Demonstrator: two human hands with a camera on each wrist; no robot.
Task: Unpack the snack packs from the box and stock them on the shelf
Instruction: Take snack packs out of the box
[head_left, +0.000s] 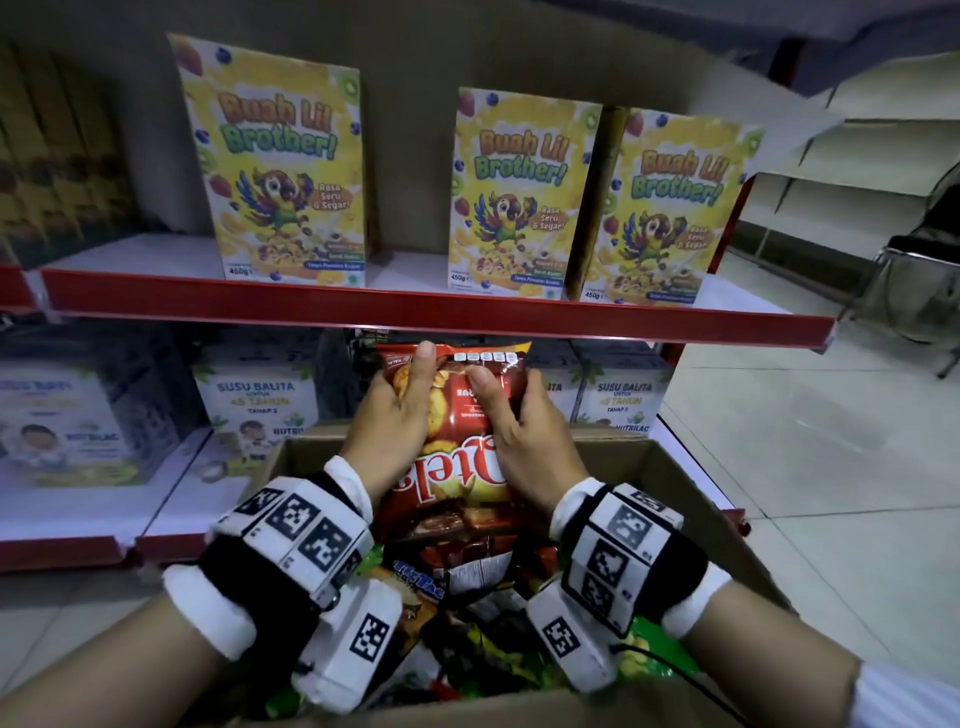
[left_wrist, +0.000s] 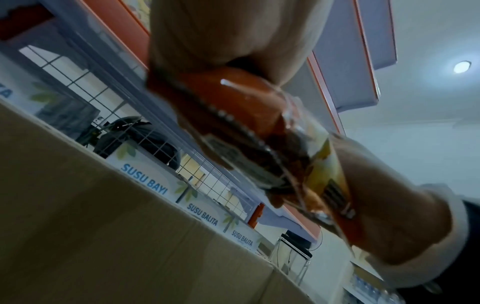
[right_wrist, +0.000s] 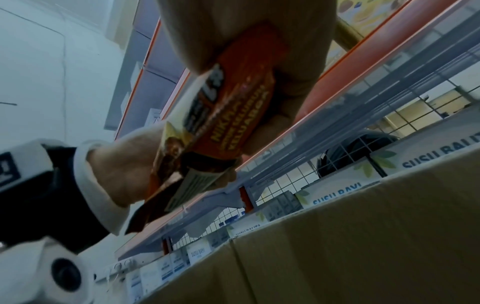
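Observation:
A red Qtela snack pack (head_left: 457, 415) is held above the open cardboard box (head_left: 675, 478), its top end just under the red shelf edge (head_left: 415, 312). My left hand (head_left: 400, 410) grips its left side, fingers over the front. On the right side my right hand (head_left: 506, 421) grips it too. The left wrist view shows the same pack (left_wrist: 246, 127) from below between both hands, and the right wrist view shows the pack's back (right_wrist: 228, 107). Several more snack packs (head_left: 457, 582) lie loose in the box beneath.
Three yellow cereal boxes (head_left: 280, 171) stand on the upper shelf, with gaps between them. White milk boxes (head_left: 260, 410) fill the lower shelf behind the carton. Tiled floor and a chair (head_left: 919, 280) lie to the right.

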